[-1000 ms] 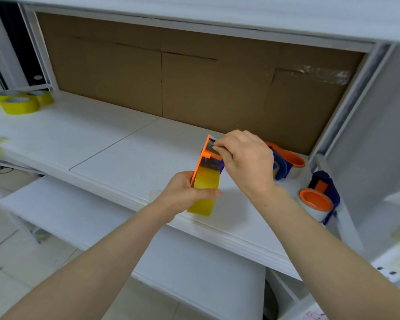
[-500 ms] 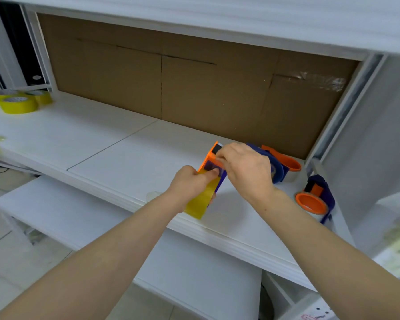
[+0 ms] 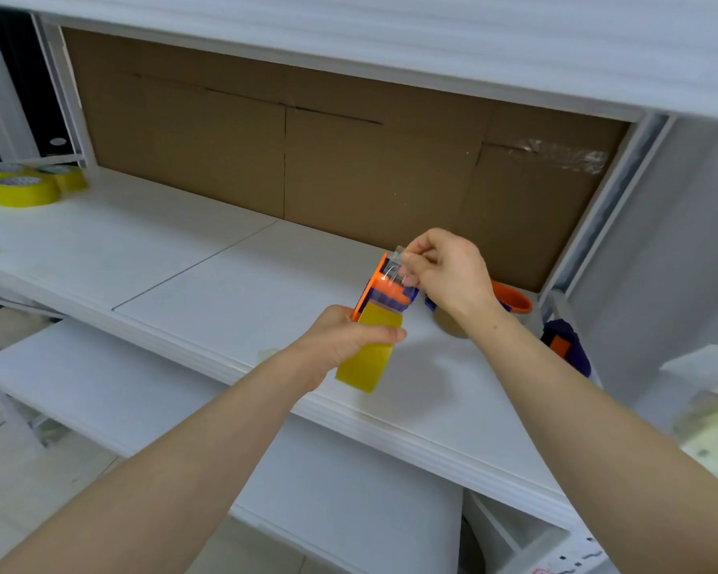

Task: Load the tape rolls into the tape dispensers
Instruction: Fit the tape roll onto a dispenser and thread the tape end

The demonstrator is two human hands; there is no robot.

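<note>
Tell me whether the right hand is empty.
No, the right hand pinches the clear tape end above the orange dispenser.

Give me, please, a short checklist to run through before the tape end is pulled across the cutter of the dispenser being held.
1. The left hand grips the dispenser: ok.
2. The yellow roll sits in the dispenser frame: ok, though its hub is hidden.
3. The right hand pinches the tape end: ok.
4. The tape end runs correctly past the cutter: cannot tell, it is clear and small.
5. The tape end is free of creases: cannot tell.
6. All rolls are loaded: not ok, spare rolls lie at the far left of the shelf.
</note>
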